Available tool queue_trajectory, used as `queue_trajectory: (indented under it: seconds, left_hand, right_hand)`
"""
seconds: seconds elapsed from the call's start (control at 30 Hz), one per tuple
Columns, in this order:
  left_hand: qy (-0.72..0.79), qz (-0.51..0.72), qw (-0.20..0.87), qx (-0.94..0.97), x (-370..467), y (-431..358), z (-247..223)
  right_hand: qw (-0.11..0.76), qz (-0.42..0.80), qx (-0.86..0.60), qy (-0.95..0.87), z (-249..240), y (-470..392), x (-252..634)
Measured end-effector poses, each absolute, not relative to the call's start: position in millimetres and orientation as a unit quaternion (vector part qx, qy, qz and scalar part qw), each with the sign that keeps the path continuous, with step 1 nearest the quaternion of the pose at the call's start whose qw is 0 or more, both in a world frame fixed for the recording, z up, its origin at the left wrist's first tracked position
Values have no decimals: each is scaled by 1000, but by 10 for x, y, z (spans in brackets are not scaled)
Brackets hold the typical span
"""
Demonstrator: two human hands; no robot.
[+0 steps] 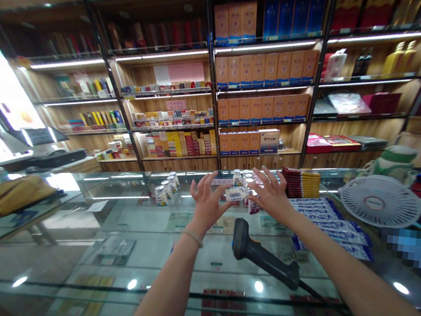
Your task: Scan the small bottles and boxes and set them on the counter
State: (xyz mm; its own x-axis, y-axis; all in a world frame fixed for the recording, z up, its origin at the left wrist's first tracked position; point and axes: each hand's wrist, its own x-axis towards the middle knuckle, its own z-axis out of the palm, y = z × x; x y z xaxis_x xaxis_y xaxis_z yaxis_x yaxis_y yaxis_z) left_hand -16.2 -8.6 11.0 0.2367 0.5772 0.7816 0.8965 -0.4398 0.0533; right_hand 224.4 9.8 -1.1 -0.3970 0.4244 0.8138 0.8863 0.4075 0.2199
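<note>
Your left hand (pixel 208 198) and right hand (pixel 272 195) clasp a small clear bottle (pixel 235 194) between them, fingers spread. More small bottles (pixel 244 177) cluster just behind it on the glass counter (pixel 111 228); barcode scanner (pixel 264 255) lies below your right wrist.

Lit wooden wall shelves (pixel 264 90); glass counter (pixel 111 228); bright window (pixel 1 93) left.

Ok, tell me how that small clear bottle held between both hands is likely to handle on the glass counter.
The small clear bottle looks like glass, so probably fragile and hard against the glass counter. Its smooth sides may be slippery between the left hand and right hand. It looks small and round, so it would likely roll if laid down.
</note>
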Motion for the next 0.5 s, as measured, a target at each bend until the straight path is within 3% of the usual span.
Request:
queue_trajectory:
  seconds: [0.23,0.5]
  left_hand:
    - [-474,-385,214,-762,-159,-99,138]
    - [-479,-401,184,-759,-116,-116,119]
  right_hand:
    - [302,-348,-417,-784,173,2,2261]
    - [299,-296,-501,-756,251,-562,2140]
